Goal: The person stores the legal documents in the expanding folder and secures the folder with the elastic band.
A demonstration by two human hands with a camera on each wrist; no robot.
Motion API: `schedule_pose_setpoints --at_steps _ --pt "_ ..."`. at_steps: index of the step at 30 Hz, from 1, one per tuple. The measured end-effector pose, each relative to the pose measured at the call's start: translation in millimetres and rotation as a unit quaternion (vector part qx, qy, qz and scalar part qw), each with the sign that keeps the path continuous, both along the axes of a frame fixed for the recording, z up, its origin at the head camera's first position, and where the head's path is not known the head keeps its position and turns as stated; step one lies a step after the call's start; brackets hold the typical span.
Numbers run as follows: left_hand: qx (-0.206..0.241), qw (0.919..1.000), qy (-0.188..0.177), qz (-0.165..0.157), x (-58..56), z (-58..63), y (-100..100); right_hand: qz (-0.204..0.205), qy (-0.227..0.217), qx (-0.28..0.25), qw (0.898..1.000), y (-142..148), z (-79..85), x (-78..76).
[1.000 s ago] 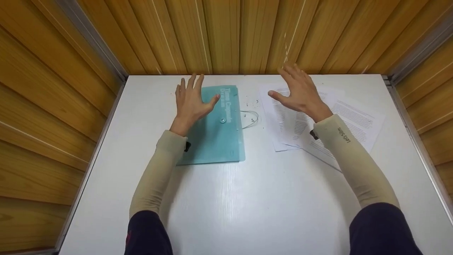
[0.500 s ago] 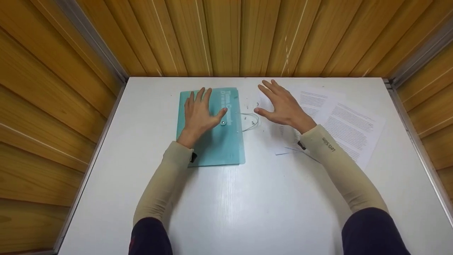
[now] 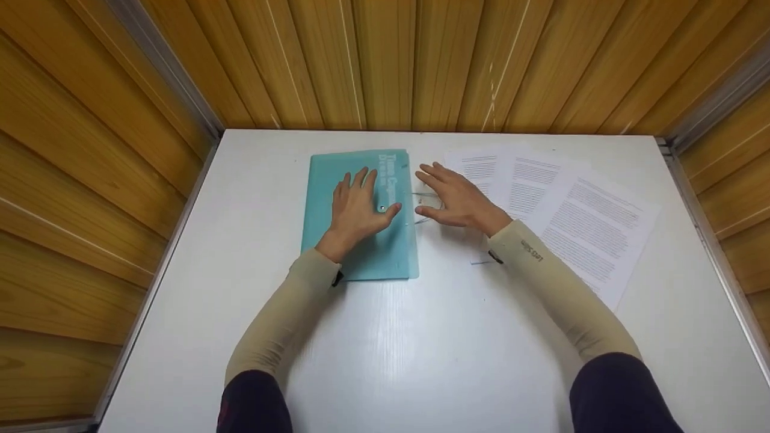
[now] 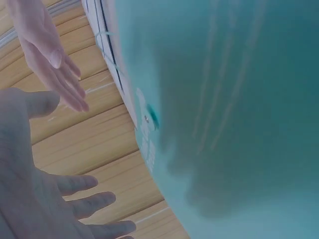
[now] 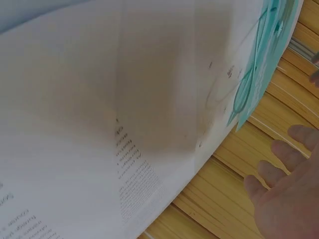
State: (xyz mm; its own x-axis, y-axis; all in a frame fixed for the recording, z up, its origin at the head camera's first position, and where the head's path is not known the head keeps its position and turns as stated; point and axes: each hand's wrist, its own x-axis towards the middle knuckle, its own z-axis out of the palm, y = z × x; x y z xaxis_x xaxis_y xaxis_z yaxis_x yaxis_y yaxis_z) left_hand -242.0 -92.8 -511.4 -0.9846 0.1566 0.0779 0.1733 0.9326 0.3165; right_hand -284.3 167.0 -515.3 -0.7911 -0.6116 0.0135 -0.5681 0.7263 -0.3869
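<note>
Teal folder (image 3: 385, 255) lies beneath the left hand (image 3: 359, 211).
Long axis runs near-to-far, string loop (image 3: 424, 194) toward the right hand (image 3: 455, 201); both hands spread, empty.

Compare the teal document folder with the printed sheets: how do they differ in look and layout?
The teal document folder has pale lettering and a round button; the printed sheets are white with lines of dark text. The folder is a single item, while the sheets are several, fanned out and overlapping. Both lie on the white table.
</note>
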Motion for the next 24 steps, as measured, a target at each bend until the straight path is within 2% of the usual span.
schedule_pose_setpoints --at_steps 8,12,17,24 --pt "-0.018 0.9993 -0.020 -0.025 9.6 -9.6 9.3 0.021 -0.021 0.030 0.999 -10.0 -17.4 -3.0" --pt "-0.027 0.9985 -0.032 -0.036 13.9 -14.0 17.2 0.033 -0.034 0.039 0.998 -11.8 -21.0 -4.7" --pt "-0.062 0.9963 -0.045 -0.039 18.8 -21.6 25.8 0.045 -0.041 0.049 0.997 -15.9 -24.4 -5.8" --pt "-0.086 0.9934 -0.063 -0.042 19.9 -29.2 34.8 0.044 -0.049 0.055 0.996 -16.4 -27.8 -4.7"
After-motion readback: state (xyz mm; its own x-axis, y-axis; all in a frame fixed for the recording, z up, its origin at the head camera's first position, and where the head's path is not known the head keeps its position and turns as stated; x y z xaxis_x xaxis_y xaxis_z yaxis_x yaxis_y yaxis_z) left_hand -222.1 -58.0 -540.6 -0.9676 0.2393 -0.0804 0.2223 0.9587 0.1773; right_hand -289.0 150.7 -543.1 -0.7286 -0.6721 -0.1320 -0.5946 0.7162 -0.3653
